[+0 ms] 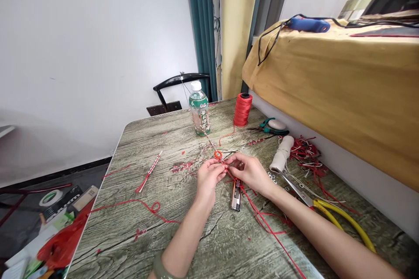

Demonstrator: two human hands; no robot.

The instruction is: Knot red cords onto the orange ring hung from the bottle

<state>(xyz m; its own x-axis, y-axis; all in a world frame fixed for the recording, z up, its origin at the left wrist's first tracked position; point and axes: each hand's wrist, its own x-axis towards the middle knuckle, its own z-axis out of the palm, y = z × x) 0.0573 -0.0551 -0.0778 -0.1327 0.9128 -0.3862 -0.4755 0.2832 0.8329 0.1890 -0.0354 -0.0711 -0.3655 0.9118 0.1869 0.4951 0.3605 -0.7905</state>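
Across the middle of the wood-grain table (139, 141), my head view shows the left hand (209, 178) and right hand (247, 172) close together, fingertips of both pinched on a red cord (278, 239). I see it trail off toward the near right. Just beyond the fingers sits an orange ring (218, 154), with a thin strand running far toward a bottle (199, 113). Far right of that stands a red spool (242, 111); yellow-handled scissors (356, 222) lie near right, beyond the right forearm.
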